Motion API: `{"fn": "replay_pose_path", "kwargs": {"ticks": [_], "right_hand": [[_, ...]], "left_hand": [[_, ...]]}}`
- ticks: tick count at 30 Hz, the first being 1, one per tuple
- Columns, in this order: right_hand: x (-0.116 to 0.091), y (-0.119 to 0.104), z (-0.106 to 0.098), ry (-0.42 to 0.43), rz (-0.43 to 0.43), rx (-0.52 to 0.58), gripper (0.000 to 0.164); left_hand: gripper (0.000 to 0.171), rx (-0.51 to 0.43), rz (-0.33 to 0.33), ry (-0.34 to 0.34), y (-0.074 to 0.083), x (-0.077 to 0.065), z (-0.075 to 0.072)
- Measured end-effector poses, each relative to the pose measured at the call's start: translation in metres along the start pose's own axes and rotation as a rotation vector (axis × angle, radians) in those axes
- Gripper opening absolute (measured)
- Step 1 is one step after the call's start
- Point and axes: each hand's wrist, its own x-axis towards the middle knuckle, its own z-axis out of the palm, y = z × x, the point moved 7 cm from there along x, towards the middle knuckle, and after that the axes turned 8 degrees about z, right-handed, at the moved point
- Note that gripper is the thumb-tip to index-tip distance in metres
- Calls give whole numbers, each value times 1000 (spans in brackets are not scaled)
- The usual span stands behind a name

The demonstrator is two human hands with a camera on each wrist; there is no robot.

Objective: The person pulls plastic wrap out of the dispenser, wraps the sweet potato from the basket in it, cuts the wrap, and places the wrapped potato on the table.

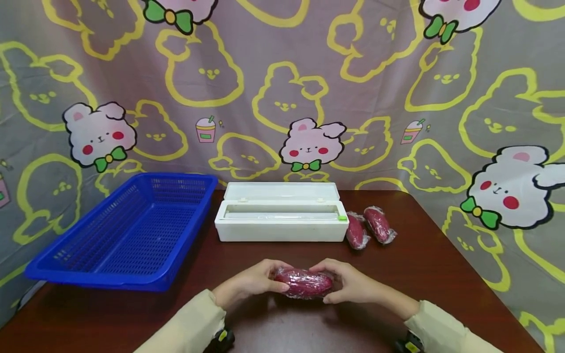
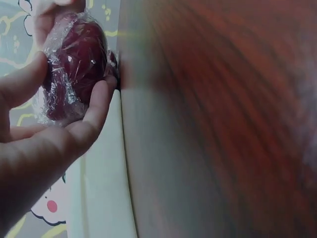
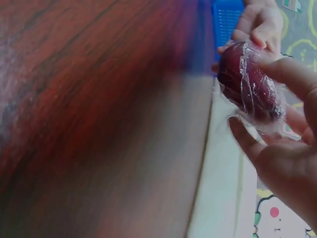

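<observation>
Both hands hold an oblong red-purple vegetable [image 1: 305, 283] that looks like a sweet potato, wrapped in shiny cling film, above the dark wooden table. My left hand [image 1: 260, 282] grips its left end, with the thumb on the near side and the fingers behind. At the other end, my right hand [image 1: 346, 283] curls its thumb and fingers around the film. In the left wrist view the wrapped sweet potato [image 2: 77, 64] sits between thumb and fingers. From the right wrist, film edges stick out loosely around the sweet potato [image 3: 247, 84].
Behind the hands stands a white cling film dispenser [image 1: 282, 230] with its lid raised. Two more wrapped sweet potatoes [image 1: 378, 224] lie beside its right end. A blue plastic basket [image 1: 172, 264] occupies the table's left side. A patterned cloth [image 1: 273, 44] hangs behind the table.
</observation>
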Motion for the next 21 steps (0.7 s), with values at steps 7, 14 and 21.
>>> {"fn": "replay_pose_path", "kwargs": {"ticks": [7,14,21], "right_hand": [[-10,-4,-7,65,-80,-56,42],[-24,0,-16,266,-31,-184,41],[-47,17,-38,484,243,-352,38]], "left_hand": [[53,-98,0,-71,0,6,3],[61,-51,-42,-19,-1,9,-2],[50,-15,-80,-90,-4,10,3]]}}
